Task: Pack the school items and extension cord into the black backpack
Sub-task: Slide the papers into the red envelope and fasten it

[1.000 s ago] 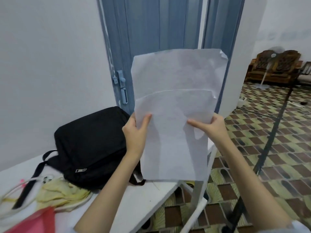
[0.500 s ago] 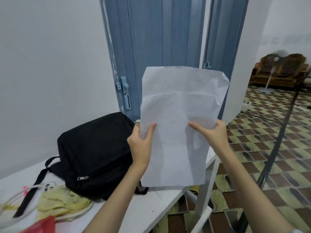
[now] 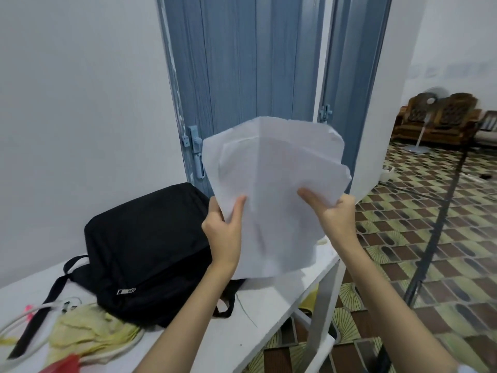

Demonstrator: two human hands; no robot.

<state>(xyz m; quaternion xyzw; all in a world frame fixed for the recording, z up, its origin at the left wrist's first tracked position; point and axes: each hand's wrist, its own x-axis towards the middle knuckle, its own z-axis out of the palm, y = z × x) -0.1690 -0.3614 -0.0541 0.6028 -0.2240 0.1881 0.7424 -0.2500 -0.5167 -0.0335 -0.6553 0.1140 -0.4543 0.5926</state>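
While the white counter runs across the lower left of the frame, your black backpack lies flat on it at centre left, zipped side toward you, one strap trailing to the lower left. Held up in the middle of the frame, above the counter's right end and just right of the backpack, is a stack of white paper sheets, its top corners bending away from you. Your left hand has its grip pinched on the stack's left edge, thumb on the near face. Your right hand pinches the right edge the same way, thumb lying across the front. In the lower left corner, a white cord loops on the counter beside a crumpled yellow cloth, and a red item shows at the bottom edge.
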